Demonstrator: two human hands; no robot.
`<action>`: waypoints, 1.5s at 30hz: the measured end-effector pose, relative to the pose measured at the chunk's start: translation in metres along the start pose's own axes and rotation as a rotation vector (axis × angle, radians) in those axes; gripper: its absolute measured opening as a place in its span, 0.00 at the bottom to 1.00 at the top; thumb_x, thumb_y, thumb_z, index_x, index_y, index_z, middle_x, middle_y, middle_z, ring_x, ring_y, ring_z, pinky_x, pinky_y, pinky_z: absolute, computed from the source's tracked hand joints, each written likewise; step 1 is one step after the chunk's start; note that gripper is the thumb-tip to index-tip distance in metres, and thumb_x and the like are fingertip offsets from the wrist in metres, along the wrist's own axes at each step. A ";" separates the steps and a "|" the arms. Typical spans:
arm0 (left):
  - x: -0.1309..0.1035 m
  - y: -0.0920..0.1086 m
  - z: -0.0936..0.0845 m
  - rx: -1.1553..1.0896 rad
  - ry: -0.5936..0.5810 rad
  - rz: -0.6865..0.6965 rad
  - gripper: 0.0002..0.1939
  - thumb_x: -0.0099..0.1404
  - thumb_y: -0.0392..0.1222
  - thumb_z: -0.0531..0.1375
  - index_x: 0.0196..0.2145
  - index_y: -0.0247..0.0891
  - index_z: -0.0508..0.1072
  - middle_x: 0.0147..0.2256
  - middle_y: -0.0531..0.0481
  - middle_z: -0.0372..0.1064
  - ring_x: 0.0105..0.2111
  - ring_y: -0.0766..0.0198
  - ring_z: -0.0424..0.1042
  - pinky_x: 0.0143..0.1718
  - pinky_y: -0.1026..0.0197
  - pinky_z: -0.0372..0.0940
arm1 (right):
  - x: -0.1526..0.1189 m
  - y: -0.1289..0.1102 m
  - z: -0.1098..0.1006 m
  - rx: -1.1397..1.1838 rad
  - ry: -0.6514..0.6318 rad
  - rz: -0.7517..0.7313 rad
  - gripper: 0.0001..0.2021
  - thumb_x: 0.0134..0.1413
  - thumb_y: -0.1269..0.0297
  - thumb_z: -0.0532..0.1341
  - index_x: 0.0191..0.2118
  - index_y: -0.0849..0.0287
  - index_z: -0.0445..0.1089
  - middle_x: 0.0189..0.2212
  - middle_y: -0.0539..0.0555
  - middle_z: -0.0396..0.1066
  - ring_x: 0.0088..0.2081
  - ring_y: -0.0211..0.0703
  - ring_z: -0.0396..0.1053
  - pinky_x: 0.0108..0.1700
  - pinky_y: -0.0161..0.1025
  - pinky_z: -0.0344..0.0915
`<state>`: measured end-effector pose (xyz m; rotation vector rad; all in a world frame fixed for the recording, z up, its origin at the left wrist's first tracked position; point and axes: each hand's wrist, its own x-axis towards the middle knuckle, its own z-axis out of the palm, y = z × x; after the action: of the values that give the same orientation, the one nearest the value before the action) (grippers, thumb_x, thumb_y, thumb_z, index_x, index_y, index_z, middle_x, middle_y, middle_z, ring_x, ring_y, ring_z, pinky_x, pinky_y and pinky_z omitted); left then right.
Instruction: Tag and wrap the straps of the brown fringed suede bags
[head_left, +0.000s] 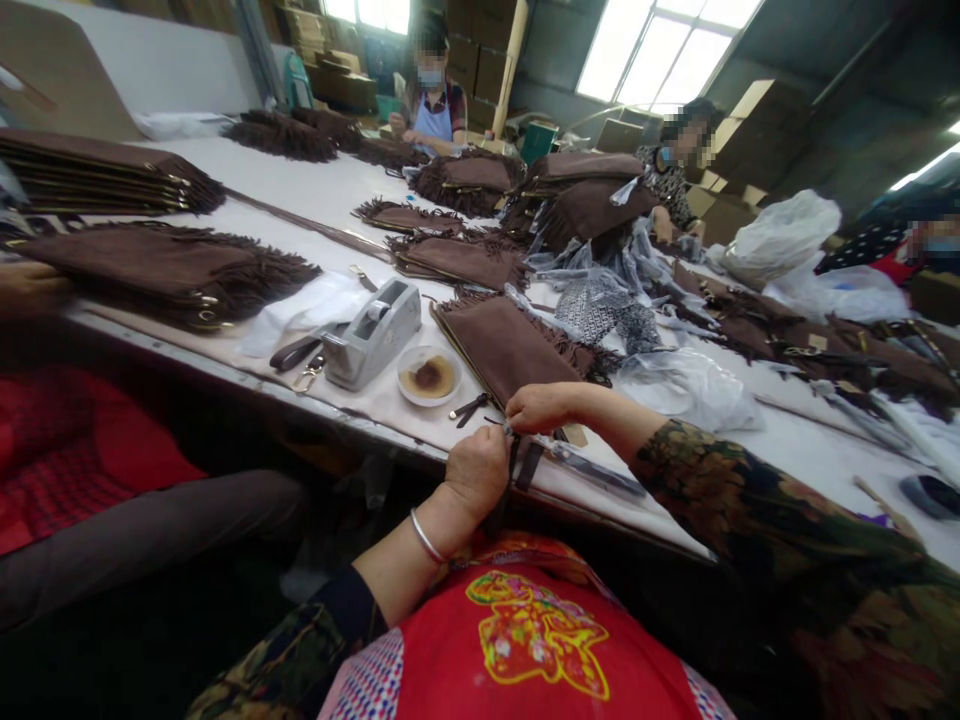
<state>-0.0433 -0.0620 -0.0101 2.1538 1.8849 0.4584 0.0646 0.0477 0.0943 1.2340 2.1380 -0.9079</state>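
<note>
A brown fringed bag [517, 345] with a zip along its left edge lies on the table in front of me. At its near corner my left hand [476, 468] and my right hand [541, 406] meet, both closed, fingertips pinched around a small greyish piece. What exactly they grip is mostly hidden by the fingers. A dark strap [529, 466] hangs over the table edge just beneath them. Left of the bag's corner lies a dark zip pull [470, 408]. Close by stands a white bowl [430, 376] with brown residue inside.
A grey tape dispenser [375, 335] stands beside a strap with a metal clip [309, 374]. Stacked brown bags [97, 175] are at left, more bags [581, 200] farther back. Plastic wrap [682, 385] lies right. A co-worker's hand [34, 290] touches a bag; other people sit across.
</note>
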 end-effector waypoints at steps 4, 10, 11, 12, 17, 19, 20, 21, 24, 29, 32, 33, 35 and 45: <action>0.000 -0.001 0.001 -0.024 -0.006 0.004 0.20 0.74 0.46 0.42 0.42 0.34 0.70 0.36 0.37 0.72 0.35 0.52 0.75 0.34 0.57 0.65 | 0.006 -0.006 0.000 -0.051 0.012 0.038 0.09 0.44 0.75 0.60 0.18 0.62 0.71 0.12 0.49 0.63 0.17 0.36 0.60 0.25 0.34 0.55; -0.001 -0.001 0.000 -0.068 0.038 -0.041 0.21 0.74 0.46 0.41 0.53 0.33 0.65 0.37 0.38 0.74 0.36 0.53 0.75 0.35 0.58 0.65 | 0.015 -0.013 0.004 -0.155 0.021 0.070 0.09 0.47 0.73 0.60 0.20 0.64 0.74 0.12 0.51 0.64 0.19 0.39 0.63 0.27 0.35 0.58; -0.002 -0.002 0.000 -0.077 0.048 -0.037 0.21 0.74 0.46 0.42 0.56 0.33 0.63 0.38 0.38 0.74 0.36 0.53 0.76 0.36 0.58 0.65 | 0.016 -0.015 0.004 -0.157 0.024 0.076 0.09 0.47 0.73 0.60 0.21 0.64 0.74 0.12 0.52 0.64 0.19 0.40 0.64 0.27 0.35 0.59; -0.002 -0.002 0.000 -0.084 0.049 -0.029 0.21 0.74 0.45 0.42 0.57 0.34 0.62 0.38 0.39 0.74 0.36 0.54 0.76 0.36 0.58 0.66 | 0.016 -0.016 0.005 -0.152 0.027 0.086 0.09 0.47 0.73 0.60 0.21 0.65 0.74 0.12 0.52 0.64 0.19 0.41 0.64 0.27 0.36 0.59; -0.001 -0.002 -0.001 -0.096 -0.004 -0.020 0.18 0.74 0.45 0.43 0.45 0.36 0.69 0.38 0.39 0.74 0.38 0.55 0.75 0.38 0.59 0.65 | 0.012 -0.013 0.009 -0.102 0.037 0.122 0.09 0.49 0.68 0.61 0.23 0.64 0.75 0.12 0.53 0.65 0.19 0.42 0.66 0.27 0.36 0.61; 0.000 -0.001 -0.003 -0.094 -0.012 -0.030 0.18 0.74 0.45 0.43 0.43 0.36 0.70 0.37 0.40 0.74 0.38 0.55 0.75 0.37 0.59 0.65 | 0.009 -0.006 0.012 -0.078 0.060 0.098 0.08 0.48 0.68 0.61 0.23 0.63 0.75 0.13 0.52 0.66 0.19 0.40 0.65 0.26 0.35 0.60; 0.001 0.000 -0.005 -0.091 -0.018 -0.038 0.18 0.74 0.46 0.43 0.43 0.36 0.69 0.37 0.41 0.74 0.37 0.55 0.75 0.36 0.59 0.64 | 0.008 -0.001 0.014 -0.056 0.075 0.087 0.07 0.48 0.69 0.62 0.23 0.63 0.75 0.14 0.52 0.66 0.19 0.40 0.65 0.26 0.35 0.60; 0.002 0.001 -0.007 -0.086 -0.027 -0.050 0.18 0.74 0.46 0.44 0.43 0.37 0.69 0.36 0.41 0.74 0.36 0.55 0.76 0.35 0.59 0.64 | 0.006 0.004 0.016 -0.025 0.088 0.083 0.07 0.47 0.69 0.62 0.24 0.62 0.75 0.14 0.51 0.66 0.18 0.39 0.64 0.25 0.34 0.59; 0.006 0.003 -0.014 -0.080 -0.075 -0.089 0.17 0.73 0.48 0.46 0.42 0.37 0.70 0.35 0.41 0.75 0.35 0.54 0.76 0.34 0.58 0.64 | 0.001 0.017 0.026 0.122 0.142 0.098 0.05 0.47 0.68 0.63 0.25 0.61 0.75 0.14 0.50 0.66 0.18 0.38 0.64 0.23 0.33 0.58; 0.013 0.001 -0.019 -0.247 -0.085 -0.111 0.15 0.71 0.47 0.50 0.35 0.38 0.73 0.34 0.43 0.75 0.37 0.57 0.74 0.39 0.58 0.63 | -0.012 0.027 0.047 0.373 0.315 0.107 0.07 0.49 0.69 0.62 0.23 0.62 0.74 0.15 0.49 0.66 0.17 0.34 0.61 0.21 0.32 0.55; 0.012 0.001 -0.017 -0.603 -0.093 -0.154 0.14 0.68 0.45 0.53 0.28 0.37 0.72 0.28 0.48 0.71 0.31 0.63 0.70 0.33 0.62 0.61 | -0.020 0.027 0.063 0.525 0.392 0.074 0.08 0.50 0.69 0.61 0.23 0.63 0.73 0.15 0.49 0.65 0.16 0.33 0.59 0.19 0.32 0.53; 0.011 0.002 -0.017 -0.761 -0.131 -0.196 0.14 0.67 0.46 0.54 0.27 0.37 0.71 0.24 0.51 0.67 0.26 0.65 0.66 0.28 0.64 0.59 | -0.021 0.028 0.069 0.577 0.404 0.066 0.09 0.51 0.69 0.61 0.23 0.62 0.72 0.15 0.49 0.65 0.16 0.33 0.59 0.19 0.32 0.53; 0.007 0.003 -0.017 -1.096 -0.245 -0.310 0.14 0.66 0.48 0.55 0.28 0.37 0.68 0.19 0.57 0.55 0.17 0.71 0.55 0.19 0.67 0.50 | -0.024 0.030 0.080 0.632 0.431 0.068 0.09 0.53 0.68 0.59 0.24 0.62 0.72 0.15 0.48 0.65 0.15 0.33 0.58 0.19 0.32 0.52; 0.000 0.010 -0.025 -1.594 -0.345 -0.502 0.17 0.59 0.51 0.64 0.31 0.36 0.64 0.18 0.63 0.47 0.14 0.78 0.42 0.14 0.73 0.38 | -0.039 0.041 0.122 1.034 0.552 0.056 0.13 0.59 0.61 0.54 0.29 0.61 0.71 0.16 0.46 0.64 0.14 0.31 0.54 0.18 0.32 0.50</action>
<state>-0.0442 -0.0637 0.0169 0.6174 1.0096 0.9202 0.1305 -0.0502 0.0304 2.2158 1.9851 -1.9530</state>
